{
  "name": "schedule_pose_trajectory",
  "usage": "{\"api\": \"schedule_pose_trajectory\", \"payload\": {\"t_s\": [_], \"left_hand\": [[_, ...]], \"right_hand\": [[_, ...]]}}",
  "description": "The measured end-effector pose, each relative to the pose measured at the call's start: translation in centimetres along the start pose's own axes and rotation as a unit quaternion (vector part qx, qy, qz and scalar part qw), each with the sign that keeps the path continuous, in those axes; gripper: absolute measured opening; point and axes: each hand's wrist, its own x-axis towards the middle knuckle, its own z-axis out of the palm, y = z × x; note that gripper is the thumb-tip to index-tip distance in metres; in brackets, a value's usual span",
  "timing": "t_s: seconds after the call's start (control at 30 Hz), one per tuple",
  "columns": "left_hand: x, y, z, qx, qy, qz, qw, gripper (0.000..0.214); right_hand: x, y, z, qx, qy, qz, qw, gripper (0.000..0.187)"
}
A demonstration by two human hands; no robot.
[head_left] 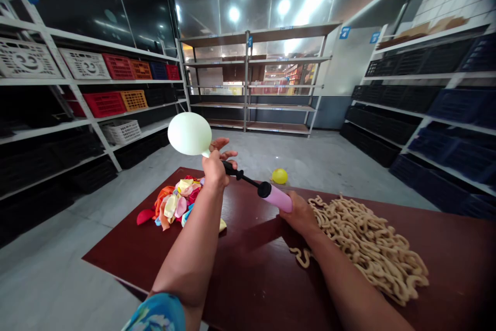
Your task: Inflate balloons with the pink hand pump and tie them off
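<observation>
My left hand (pixel 215 166) pinches the neck of a pale green inflated balloon (pixel 189 134) onto the black nozzle of a hand pump. My right hand (pixel 300 213) is wrapped round the pump's pink barrel (pixel 279 199), held above the dark red table (pixel 251 279). The black rod between nozzle and barrel is partly drawn out. A heap of flat balloons in many colours (pixel 176 204) lies on the table just left of my left arm.
A large pile of beige S-shaped clips (pixel 372 246) covers the table's right side. A small yellow inflated balloon (pixel 279 176) lies on the grey floor beyond the table. Shelving with white, red, orange and dark crates lines both walls.
</observation>
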Motion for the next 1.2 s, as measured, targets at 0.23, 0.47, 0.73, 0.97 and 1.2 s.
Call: {"api": "schedule_pose_trajectory", "payload": {"t_s": [0.23, 0.47, 0.73, 0.97, 1.2], "left_hand": [[-1.5, -1.7, 1.2, -0.034, -0.071, -0.038, 0.996, 0.008], [-2.6, -4.6, 2.0, -0.033, -0.081, -0.104, 0.991, 0.009], [-1.4, 0.8, 0.9, -0.060, -0.047, -0.036, 0.996, 0.013], [-1.3, 3.9, 0.3, -0.060, -0.017, 0.013, 0.998, 0.014], [-2.0, 1.1, 1.4, -0.058, -0.059, -0.005, 0.997, 0.013]], "right_hand": [[-0.3, -2.3, -0.1, -0.006, 0.021, -0.015, 1.000, 0.022], [-0.5, -3.3, -0.3, -0.006, -0.004, -0.004, 1.000, 0.025], [0.0, -2.1, -0.3, 0.000, 0.005, -0.019, 1.000, 0.030], [-0.1, -1.3, -0.6, 0.029, 0.004, -0.008, 1.000, 0.024], [-0.3, -2.8, -0.9, 0.027, 0.008, -0.004, 1.000, 0.021]]}}
